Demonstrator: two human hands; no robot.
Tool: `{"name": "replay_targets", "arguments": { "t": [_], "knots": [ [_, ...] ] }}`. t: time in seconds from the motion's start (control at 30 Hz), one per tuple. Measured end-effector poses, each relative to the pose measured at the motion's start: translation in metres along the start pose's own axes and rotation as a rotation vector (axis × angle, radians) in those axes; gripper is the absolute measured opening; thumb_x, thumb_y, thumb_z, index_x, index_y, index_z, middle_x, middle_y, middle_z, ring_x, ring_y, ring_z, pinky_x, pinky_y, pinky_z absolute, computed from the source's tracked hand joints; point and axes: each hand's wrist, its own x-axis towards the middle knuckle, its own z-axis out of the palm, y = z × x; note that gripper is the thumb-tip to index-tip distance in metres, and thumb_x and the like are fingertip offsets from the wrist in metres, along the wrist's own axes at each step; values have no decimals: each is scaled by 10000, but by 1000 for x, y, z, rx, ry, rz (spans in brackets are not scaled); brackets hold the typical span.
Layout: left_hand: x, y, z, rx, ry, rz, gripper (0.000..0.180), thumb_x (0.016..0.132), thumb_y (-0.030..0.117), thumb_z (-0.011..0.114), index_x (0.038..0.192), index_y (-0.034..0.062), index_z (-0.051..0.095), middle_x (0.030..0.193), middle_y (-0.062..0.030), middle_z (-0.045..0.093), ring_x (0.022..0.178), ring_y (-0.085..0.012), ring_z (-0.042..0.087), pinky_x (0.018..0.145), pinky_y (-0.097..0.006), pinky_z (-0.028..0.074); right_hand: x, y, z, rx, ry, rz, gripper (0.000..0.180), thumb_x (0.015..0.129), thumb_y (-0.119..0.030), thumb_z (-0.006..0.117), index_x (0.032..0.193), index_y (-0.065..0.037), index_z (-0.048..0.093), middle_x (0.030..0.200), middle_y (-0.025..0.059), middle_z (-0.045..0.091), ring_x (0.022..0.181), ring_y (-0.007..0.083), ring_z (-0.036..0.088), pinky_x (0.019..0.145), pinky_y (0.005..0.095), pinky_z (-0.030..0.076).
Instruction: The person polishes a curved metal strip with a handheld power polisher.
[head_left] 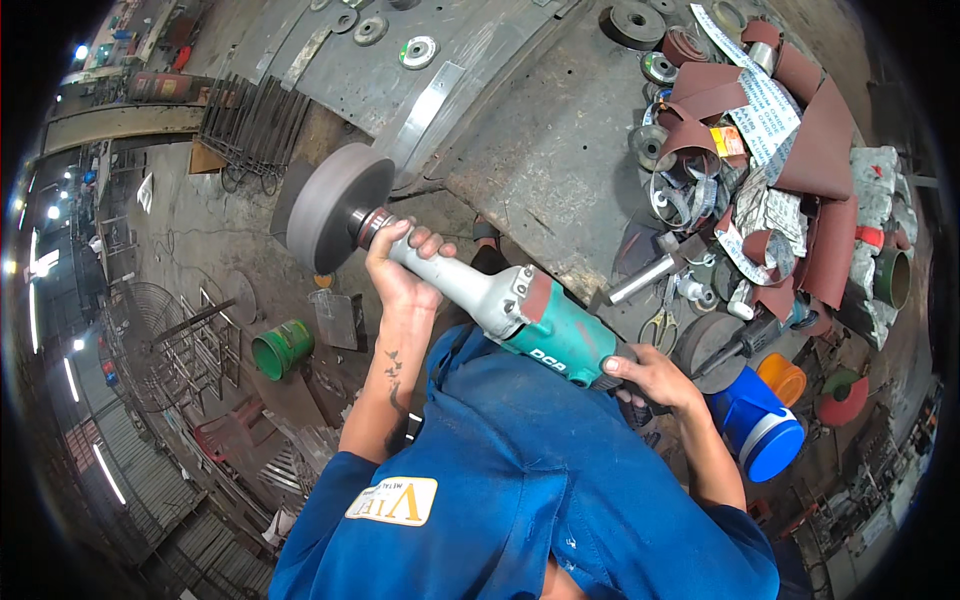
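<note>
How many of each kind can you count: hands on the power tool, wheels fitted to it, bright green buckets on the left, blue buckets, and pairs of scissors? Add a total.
Hands on the power tool: 2 (left hand, right hand)
Fitted grey wheel: 1
Bright green bucket: 1
Blue bucket: 1
Pair of scissors: 1
Total: 6

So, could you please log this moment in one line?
left hand: gripping power tool by grey neck; right hand: holding its rear end; grey wheel: mounted on tool; workbench: brown abrasive sheets

Sandpaper [818, 150] lies on the workbench [545, 150], right of the power tool [565, 335].
</note>
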Motion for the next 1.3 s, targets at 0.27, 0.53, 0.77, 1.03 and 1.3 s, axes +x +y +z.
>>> {"name": "replay_targets", "arguments": {
  "t": [0.27, 0.53, 0.77, 1.03, 1.3],
  "knots": [
    [39, -24, 62, 22, -116, -23, 167, 786, 156, 654, 857, 102, 513, 663, 5, 457, 566, -150, 477, 660, -414, 456, -11, -14, -31, 89, 119, -103, 635, 914, -544, 633, 1094, 65, 620, 746, 68, 634, 515, 103, 567, 410, 239, 421],
    [-1, 0, 0, -22, -55, -10, 167, 777, 172, 650, 875, 106, 532, 652, 13, 450, 581, -144, 463, 650, -393, 445, -3, -3, 6, -27, 2, -15, 596, 885, -588, 655, 905, 7, 627, 603, 33, 571, 475, 108, 545, 425, 245, 410],
    [-1, 2, 7, -54, -52, -17, 169, 772, 149, 658, 865, 95, 527, 658, 3, 444, 581, -145, 460, 653, -386, 435, -4, -11, 9, -4, 65, -39, 604, 890, -587, 648, 872, 16, 631, 583, 37, 570, 455, 108, 528, 424, 253, 406],
    [-2, 4, 3, -29, -47, -21, 183, 771, 157, 663, 878, 92, 529, 660, -2, 442, 582, -149, 457, 652, -385, 434, -3, 1, 12, -15, 31, -36, 614, 903, -585, 631, 888, 29, 637, 579, 43, 572, 446, 108, 525, 418, 254, 402],
    [7, -5, 23, -26, -62, -24, 144, 795, 153, 631, 874, 94, 526, 652, -1, 467, 572, -152, 482, 652, -392, 459, -12, -17, -2, 3, 75, 24, 648, 869, -584, 674, 1022, 45, 646, 671, 34, 594, 488, 100, 539, 425, 255, 415]
  ]
}}
